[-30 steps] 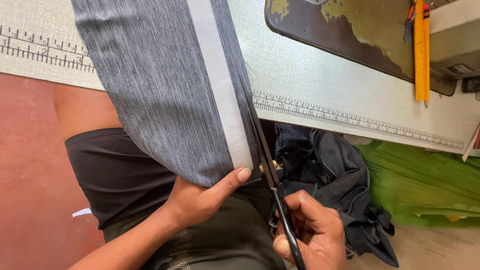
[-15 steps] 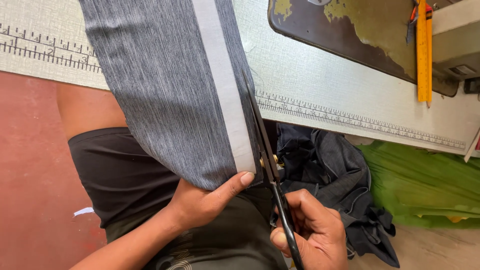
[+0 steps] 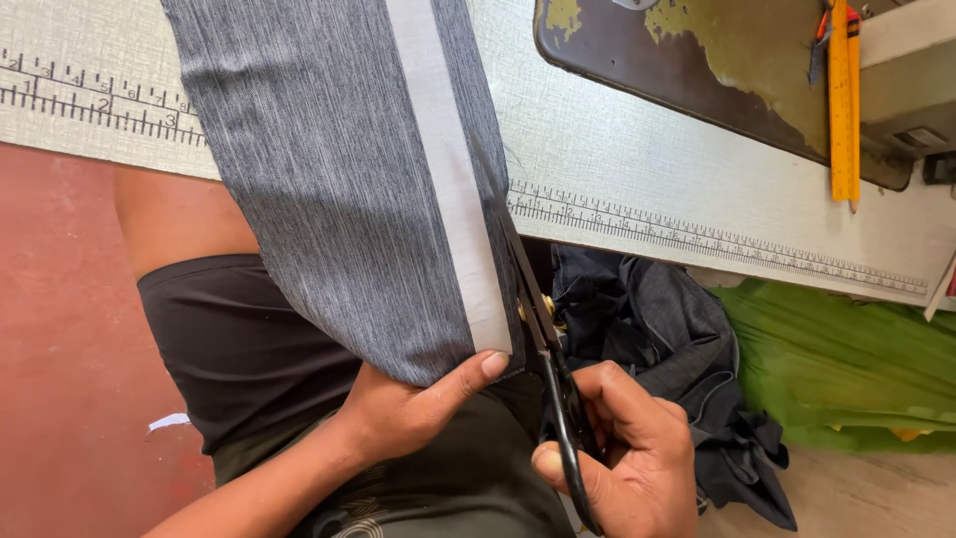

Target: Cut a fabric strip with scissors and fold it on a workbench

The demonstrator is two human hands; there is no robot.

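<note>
We are cutting along the right edge of the grey cloth (image 3: 329,199), which hangs off the bench (image 3: 697,189). Our left hand (image 3: 408,413) pinches its lower end taut; our right hand (image 3: 627,458) grips the black scissors (image 3: 548,369), blades on the edge just beside the white strip (image 3: 448,189). Next, a straight cut parallel to that strip seems called for.

Scissors (image 3: 543,329) right of fabric strip (image 3: 349,189); pencil (image 3: 841,100) on table (image 3: 677,189).

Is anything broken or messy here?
Yes: the dark machine base has its coating worn away in big yellowish patches. Dark cloth lies crumpled below the table edge. The grey fabric looks neat.
</note>
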